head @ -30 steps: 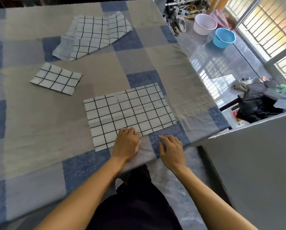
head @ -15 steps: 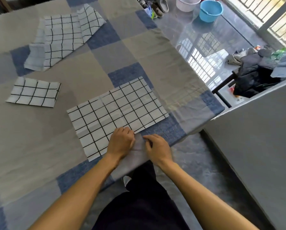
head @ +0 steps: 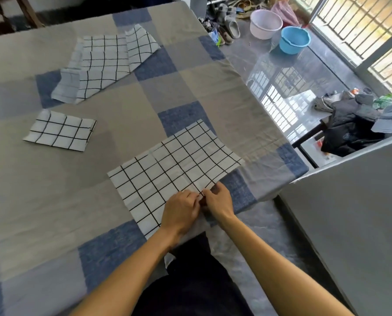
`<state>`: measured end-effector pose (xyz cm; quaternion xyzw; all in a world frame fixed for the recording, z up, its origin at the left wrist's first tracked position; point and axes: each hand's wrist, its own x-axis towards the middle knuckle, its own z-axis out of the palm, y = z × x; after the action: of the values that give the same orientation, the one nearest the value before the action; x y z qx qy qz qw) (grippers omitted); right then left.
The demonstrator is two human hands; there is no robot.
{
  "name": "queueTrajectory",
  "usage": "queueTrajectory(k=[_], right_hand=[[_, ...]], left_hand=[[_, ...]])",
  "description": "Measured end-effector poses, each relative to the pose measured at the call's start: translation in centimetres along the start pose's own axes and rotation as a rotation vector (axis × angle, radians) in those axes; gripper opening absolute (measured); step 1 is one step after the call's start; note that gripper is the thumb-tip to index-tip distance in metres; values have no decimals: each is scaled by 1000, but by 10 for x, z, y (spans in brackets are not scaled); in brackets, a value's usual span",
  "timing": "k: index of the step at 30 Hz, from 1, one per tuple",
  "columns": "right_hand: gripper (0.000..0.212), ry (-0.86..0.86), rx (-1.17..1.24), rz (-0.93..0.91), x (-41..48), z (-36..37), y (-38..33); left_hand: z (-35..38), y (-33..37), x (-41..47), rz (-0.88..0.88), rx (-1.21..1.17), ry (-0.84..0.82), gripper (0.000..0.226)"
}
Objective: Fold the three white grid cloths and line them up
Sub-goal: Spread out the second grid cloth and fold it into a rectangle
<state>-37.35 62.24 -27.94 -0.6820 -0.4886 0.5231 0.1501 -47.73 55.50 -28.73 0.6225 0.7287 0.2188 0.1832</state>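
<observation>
Near cloth: white grid cloth spread flat on the worktop, close to its near edge.
Left hand: my grip pinches the cloth's near edge at its middle.
Right hand: my grip pinches the same edge, touching my left.
Folded cloth: small rectangle, well apart to the left.
Far cloth: loosely spread, corners turned, towards the far side.
</observation>
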Motion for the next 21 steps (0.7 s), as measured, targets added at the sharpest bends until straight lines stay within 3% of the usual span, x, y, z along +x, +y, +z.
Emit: queueTrajectory(k=[5, 12, 15, 19, 21], right_hand=[[9, 24, 244, 70, 29, -20, -18], [12, 172, 376, 42, 60, -31, -36], [10, 181, 420, -81, 51, -34, -45], [13, 75, 268, -334, 22, -29, -48], [19, 79, 156, -496, 2, -19, -45]], left_hand=[[-11, -21, -1, -6, 41, 14, 27], [-20, -48, 8, -19, 138, -5, 35], [-26, -52, 13, -128, 69, 51, 36], [-38, -60, 19, -383, -122, 141, 34], [-41, -64, 18, -426, -169, 186, 34]])
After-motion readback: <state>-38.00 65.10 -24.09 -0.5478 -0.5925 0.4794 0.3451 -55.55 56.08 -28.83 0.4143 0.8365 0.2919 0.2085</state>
